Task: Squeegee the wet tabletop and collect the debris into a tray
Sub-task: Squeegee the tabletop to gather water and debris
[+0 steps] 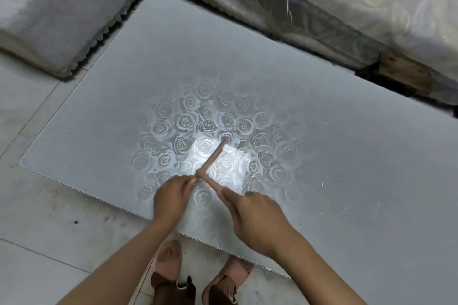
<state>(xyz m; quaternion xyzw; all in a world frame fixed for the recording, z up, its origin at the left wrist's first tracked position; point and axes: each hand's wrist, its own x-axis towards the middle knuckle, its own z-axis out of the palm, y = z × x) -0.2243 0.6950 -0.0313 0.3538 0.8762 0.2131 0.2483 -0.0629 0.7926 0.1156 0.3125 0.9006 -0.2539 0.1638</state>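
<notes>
A person stands at the near edge of a low grey tabletop (322, 131) printed with a cluster of pale roses (205, 131) around its middle. Both bare hands are over the near part of the rose print. The left hand (171, 202) has its fingers (184, 184) curled closed around one end of a thin pinkish squeegee (213, 156). From that grip a narrow bar runs up and to the right, its far tip resting on a rose near the bright glare patch on the tabletop. A second bar of the same colour runs from the grip down and to the right toward the right hand (257, 215), so the two bars meet in a corner just beside the left fingers. The right hand lies flat and turned down, its fingers (229, 193) stretched out along this second bar; whether they grip it or only press on it I cannot tell. Small white specks of debris (322, 183) lie scattered on the tabletop to the right of the hands, well apart from the squeegee. Below the tabletop edge, two feet in pink sandals (168, 257) stand on the tiled floor (37, 230). Covered sofas (347, 7) border the tabletop's far sides.
</notes>
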